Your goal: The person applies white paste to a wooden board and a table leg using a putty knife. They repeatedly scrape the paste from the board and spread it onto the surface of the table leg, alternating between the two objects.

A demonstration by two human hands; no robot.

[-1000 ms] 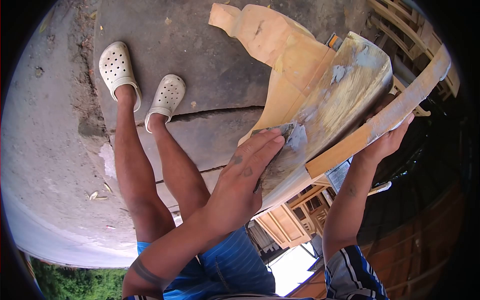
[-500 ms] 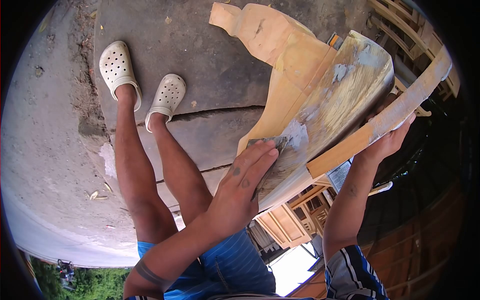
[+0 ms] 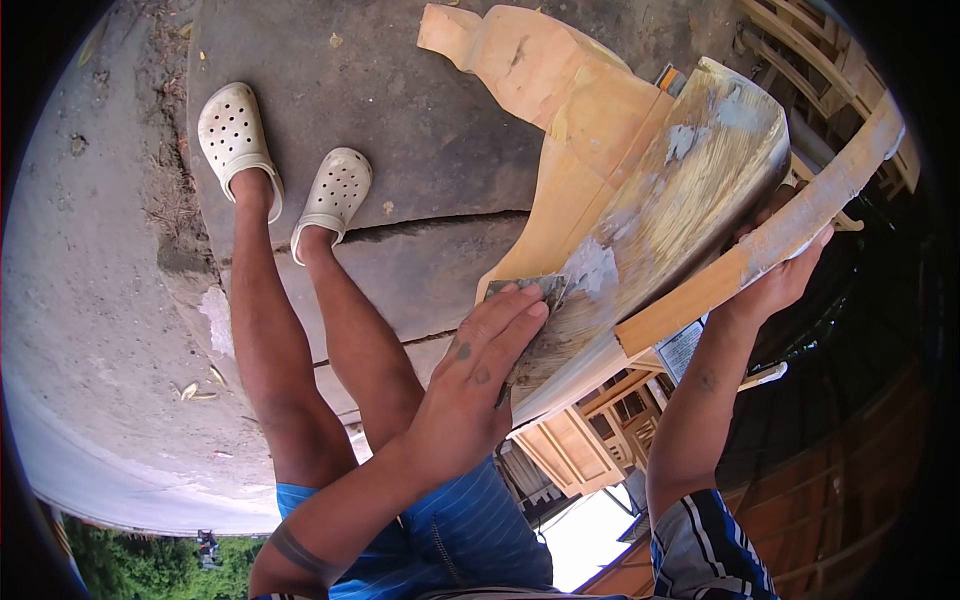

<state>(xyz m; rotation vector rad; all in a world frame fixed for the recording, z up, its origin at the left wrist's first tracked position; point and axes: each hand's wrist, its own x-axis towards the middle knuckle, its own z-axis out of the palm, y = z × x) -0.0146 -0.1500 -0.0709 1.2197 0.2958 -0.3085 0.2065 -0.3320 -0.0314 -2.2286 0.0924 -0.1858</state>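
Note:
My left hand [image 3: 470, 365] presses a dark grey, worn flat sheet [image 3: 525, 284], which looks like sandpaper, against a wooden slab [image 3: 705, 165]. Its fingers lie close together over the sheet; the thumb is mostly hidden. Streaked, bare grain shows on the slab, along with pale grey-white patches, one of them right beside the sheet. On the slab's far side, my right hand [image 3: 785, 285] grips a curved wooden strip [image 3: 790, 225] that has grey smears on its upper half. Some of its fingers are hidden behind the strip.
A shaped, tan wooden piece [image 3: 575, 95] adjoins the slab's left side. My feet in white clogs [image 3: 232, 125] stand on concrete with a long crack. Wooden furniture frames [image 3: 570, 450] lie beneath the slab, with more wooden pieces [image 3: 820, 50] at upper right.
My left hand and the grey sheet have shifted slightly left along the slab. My right hand, the slab and the strip are practically still.

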